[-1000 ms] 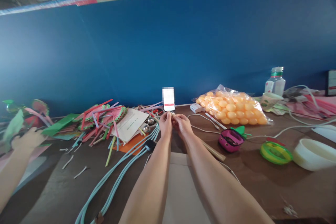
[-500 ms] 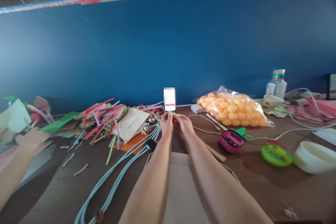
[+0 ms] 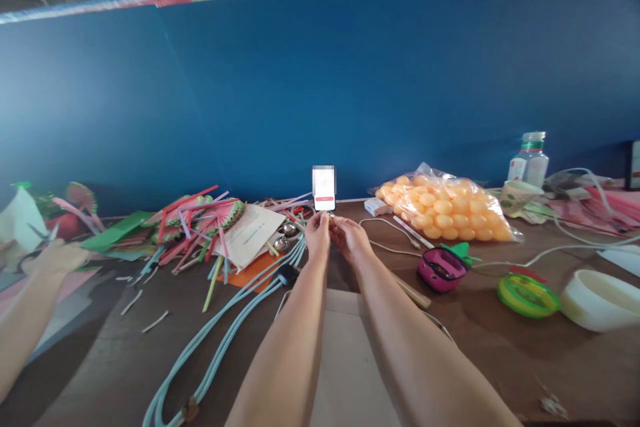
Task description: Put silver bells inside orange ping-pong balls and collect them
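Both my arms reach forward over the brown table [image 3: 500,353]. My left hand [image 3: 317,235] and my right hand [image 3: 350,238] meet at the fingertips, fingers pinched together on a tiny object [image 3: 330,217] too small to name. They hover just in front of a small white phone [image 3: 324,187] propped against the blue wall. A pale cardboard sheet [image 3: 345,360] lies under my forearms. Light blue cords [image 3: 225,340] run along the table left of my left arm.
A pile of coloured paper strips and folded fans [image 3: 200,220] lies at left. A bag of orange balls [image 3: 445,207], a pink purse [image 3: 441,268], a green ring [image 3: 528,295], a white bowl [image 3: 597,300] and a bottle [image 3: 529,160] stand at right. Another person's hand [image 3: 53,257] holds scissors far left.
My hands stay pinched together in the same spot. The other person's hand at the far left has shifted and now shows scissors against a white sheet.
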Action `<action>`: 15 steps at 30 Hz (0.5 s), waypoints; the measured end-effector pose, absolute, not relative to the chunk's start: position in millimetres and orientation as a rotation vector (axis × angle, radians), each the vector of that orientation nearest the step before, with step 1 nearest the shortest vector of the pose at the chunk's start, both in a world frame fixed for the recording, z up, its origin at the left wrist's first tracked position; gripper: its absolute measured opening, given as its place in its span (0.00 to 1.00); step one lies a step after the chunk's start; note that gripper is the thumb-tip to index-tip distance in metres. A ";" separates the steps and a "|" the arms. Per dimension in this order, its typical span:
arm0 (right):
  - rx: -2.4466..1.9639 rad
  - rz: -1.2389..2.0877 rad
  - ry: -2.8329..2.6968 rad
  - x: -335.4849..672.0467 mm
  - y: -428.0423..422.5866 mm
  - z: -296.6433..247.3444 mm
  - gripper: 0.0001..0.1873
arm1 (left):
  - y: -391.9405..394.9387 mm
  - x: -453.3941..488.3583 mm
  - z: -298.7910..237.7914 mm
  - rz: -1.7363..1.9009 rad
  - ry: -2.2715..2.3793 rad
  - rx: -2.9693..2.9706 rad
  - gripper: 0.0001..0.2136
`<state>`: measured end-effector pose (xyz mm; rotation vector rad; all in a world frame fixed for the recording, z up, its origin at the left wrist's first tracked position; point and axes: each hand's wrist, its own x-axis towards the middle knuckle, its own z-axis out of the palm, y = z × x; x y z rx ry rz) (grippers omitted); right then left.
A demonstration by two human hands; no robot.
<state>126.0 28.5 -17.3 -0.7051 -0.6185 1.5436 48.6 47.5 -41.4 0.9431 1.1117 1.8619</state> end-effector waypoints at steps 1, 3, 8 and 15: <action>-0.714 1.534 -0.626 125.8 28.3 -17.2 0.09 | 47.4 48.6 -41.3 1.863 1.112 0.944 0.14; -0.740 1.511 -0.638 125.1 28.0 -16.7 0.09 | 46.9 48.8 -40.8 1.863 1.110 0.942 0.14; -0.776 1.475 -0.623 122.6 27.7 -15.2 0.11 | 44.1 49.5 -38.3 1.870 1.117 0.921 0.15; -0.812 1.448 -0.632 121.2 27.6 -15.4 0.12 | 39.8 50.2 -34.7 1.844 1.144 0.942 0.14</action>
